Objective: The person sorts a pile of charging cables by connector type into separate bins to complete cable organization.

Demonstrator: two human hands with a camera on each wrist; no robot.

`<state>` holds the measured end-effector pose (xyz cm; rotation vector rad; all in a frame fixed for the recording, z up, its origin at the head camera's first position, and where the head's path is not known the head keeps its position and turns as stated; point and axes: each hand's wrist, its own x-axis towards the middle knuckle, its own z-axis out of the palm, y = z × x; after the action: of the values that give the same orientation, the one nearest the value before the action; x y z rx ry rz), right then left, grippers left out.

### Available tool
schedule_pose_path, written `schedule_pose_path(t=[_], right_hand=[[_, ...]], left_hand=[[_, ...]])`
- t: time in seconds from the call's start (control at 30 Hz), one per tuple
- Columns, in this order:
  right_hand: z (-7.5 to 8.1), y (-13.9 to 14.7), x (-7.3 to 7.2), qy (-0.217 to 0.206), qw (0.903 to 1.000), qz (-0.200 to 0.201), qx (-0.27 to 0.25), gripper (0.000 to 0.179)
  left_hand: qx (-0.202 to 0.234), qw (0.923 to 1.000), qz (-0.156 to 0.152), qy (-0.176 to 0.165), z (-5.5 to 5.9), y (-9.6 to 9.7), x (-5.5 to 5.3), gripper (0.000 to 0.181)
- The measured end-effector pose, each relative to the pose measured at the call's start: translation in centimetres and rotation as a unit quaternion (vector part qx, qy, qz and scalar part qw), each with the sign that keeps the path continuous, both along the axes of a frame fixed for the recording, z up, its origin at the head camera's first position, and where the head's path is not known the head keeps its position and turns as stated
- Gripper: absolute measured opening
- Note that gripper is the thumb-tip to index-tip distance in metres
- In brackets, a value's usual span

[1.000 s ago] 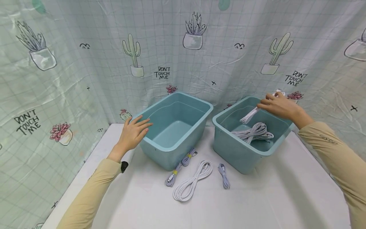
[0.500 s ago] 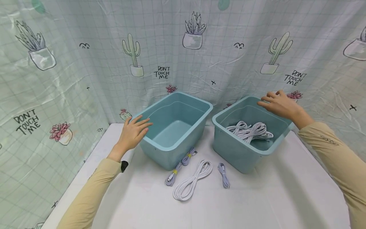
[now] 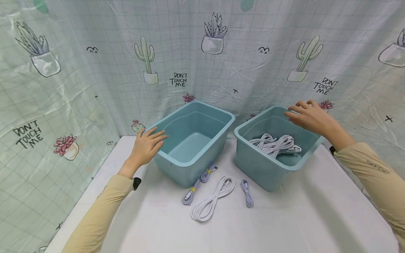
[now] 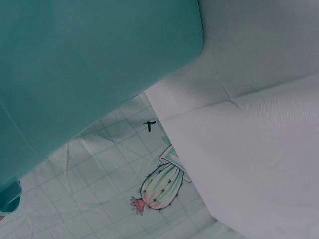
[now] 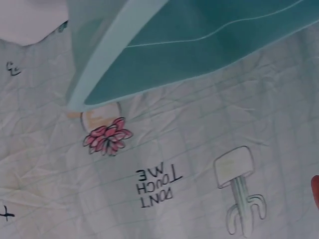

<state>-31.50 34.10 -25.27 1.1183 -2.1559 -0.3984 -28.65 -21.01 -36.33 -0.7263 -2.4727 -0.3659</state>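
In the head view my left hand (image 3: 146,147) lies with fingers spread over the near-left rim of the left teal bin (image 3: 193,142), whose inside shows bare. Over the far right part of the right teal bin (image 3: 257,172) hovers my right hand (image 3: 307,115), fingers loosely bent and holding nothing. Several bundled white cables (image 3: 276,144) lie heaped on that bin's floor. The left wrist view shows the left bin's outer wall (image 4: 99,59); the right wrist view shows the right bin's rim (image 5: 112,57) and one fingertip (image 5: 316,190).
On the white table (image 3: 221,235) in front of the bins lie a large white cable coil (image 3: 212,199), a small lilac cable bundle (image 3: 246,193), and two lilac bundles with yellow ties, one cable (image 3: 191,192) nearer than the other cable (image 3: 209,172). A printed curtain (image 3: 177,45) hangs behind.
My right hand has let go of a white cable bundle, which now lies with the others in the right bin. The right forearm has shifted slightly. My left hand has stayed put.
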Motion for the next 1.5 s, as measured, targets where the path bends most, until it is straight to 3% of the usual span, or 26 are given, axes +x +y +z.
schedule_pose_path(t=[0.03,0.3,0.87,1.13,1.33,1.5], right_hand=[[0.0,-0.2,0.2,0.009,0.9999,0.006,-0.006,0.061],[0.0,-2.4,2.5,0.037,0.9974,0.049,-0.038,0.057],[-1.4,-8.1,7.3,-0.011,0.9946,0.099,-0.028,0.052],[-3.2,-10.8,9.3,-0.03,0.9925,0.117,-0.016,0.047],[-5.2,-12.7,9.8,-0.029,0.9901,0.137,-0.004,0.047],[-6.9,-14.3,10.0,-0.029,0.9871,0.157,0.01,0.024]], left_hand=[[-0.001,1.0,0.001,0.0,0.0,0.0,0.0,0.03],[-0.003,1.0,-0.002,0.001,0.0,-0.1,0.0,0.035],[0.002,1.0,-0.005,0.003,0.0,-0.1,0.0,0.036],[0.001,1.0,-0.005,0.004,0.1,0.0,0.1,0.032],[0.001,1.0,-0.006,0.0,0.0,0.0,0.1,0.031],[0.0,1.0,-0.005,0.001,0.0,0.0,0.0,0.03]])
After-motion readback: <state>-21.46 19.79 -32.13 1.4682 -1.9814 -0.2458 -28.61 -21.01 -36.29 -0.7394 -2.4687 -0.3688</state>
